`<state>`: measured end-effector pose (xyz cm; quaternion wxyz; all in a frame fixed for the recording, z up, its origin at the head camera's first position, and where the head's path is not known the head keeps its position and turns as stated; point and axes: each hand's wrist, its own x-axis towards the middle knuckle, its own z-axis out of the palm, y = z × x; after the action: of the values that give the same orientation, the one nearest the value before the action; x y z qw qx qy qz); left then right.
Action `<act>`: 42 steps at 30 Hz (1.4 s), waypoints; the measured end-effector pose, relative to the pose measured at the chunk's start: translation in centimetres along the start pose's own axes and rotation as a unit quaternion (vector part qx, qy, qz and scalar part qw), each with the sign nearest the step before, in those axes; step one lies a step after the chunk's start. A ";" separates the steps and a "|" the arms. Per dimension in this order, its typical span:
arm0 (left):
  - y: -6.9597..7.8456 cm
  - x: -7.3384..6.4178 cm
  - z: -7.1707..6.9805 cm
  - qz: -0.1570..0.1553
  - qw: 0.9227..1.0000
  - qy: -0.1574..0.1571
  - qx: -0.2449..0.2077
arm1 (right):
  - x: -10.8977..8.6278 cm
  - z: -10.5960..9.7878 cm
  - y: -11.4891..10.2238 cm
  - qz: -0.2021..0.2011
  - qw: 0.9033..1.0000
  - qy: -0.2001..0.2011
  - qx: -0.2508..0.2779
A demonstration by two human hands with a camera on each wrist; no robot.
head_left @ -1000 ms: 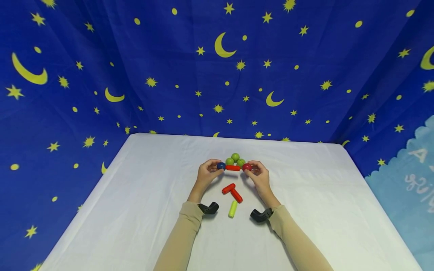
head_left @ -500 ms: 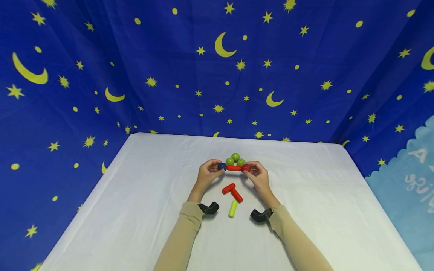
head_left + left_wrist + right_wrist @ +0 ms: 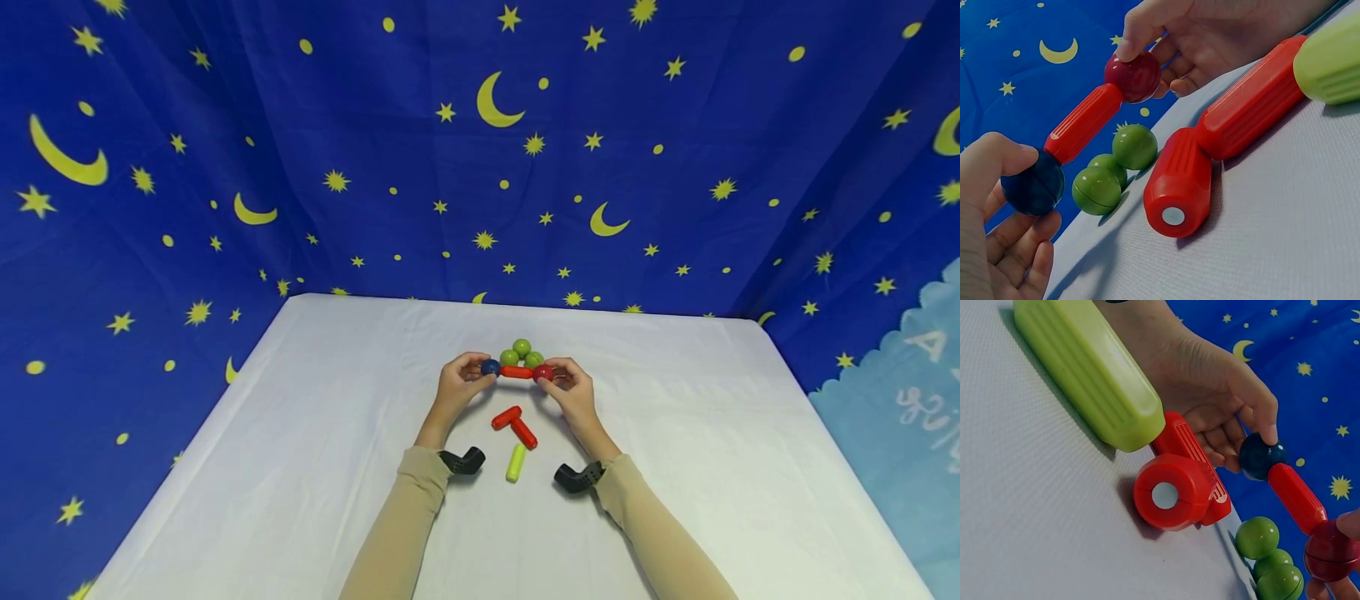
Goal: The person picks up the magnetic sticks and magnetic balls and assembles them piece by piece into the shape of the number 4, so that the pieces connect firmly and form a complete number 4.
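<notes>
My left hand (image 3: 457,387) pinches a dark blue ball (image 3: 1034,183) between thumb and fingers. A red ball (image 3: 1133,76) is pinched the same way by my right hand (image 3: 573,392). Between the two balls runs a red ridged rod (image 3: 1084,123), its ends touching both, held above the table. Three green balls (image 3: 521,347) sit in a cluster just behind it. Nearer to me lie two more red rods, one slanted rod (image 3: 506,417) touching the other rod (image 3: 523,432); a pale metal disc (image 3: 1173,216) shows in one end. A yellow-green rod (image 3: 515,462) lies closest.
White cloth covers the table (image 3: 337,433). A blue curtain (image 3: 420,150) with yellow stars and moons stands behind and at the sides. Light blue fabric (image 3: 900,400) with white lettering hangs at the right. Each wrist wears a black camera mount (image 3: 462,461).
The red ball in my right hand has moved slightly left against the red rod's end, closing a small gap. Over the last half second the hands have stayed nearly still.
</notes>
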<state>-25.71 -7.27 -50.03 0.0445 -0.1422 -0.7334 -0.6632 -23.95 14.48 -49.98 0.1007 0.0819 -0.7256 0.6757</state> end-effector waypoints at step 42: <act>0.0 0.5 0.0 -0.070 0.995 0.060 -0.049 | -0.5 0.8 -0.3 0.000 0.995 -0.096 0.033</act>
<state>-26.19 -7.24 -49.94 0.0344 -0.0527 -0.7041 -0.7074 -23.40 13.61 -49.93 0.0272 0.1496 -0.7091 0.6885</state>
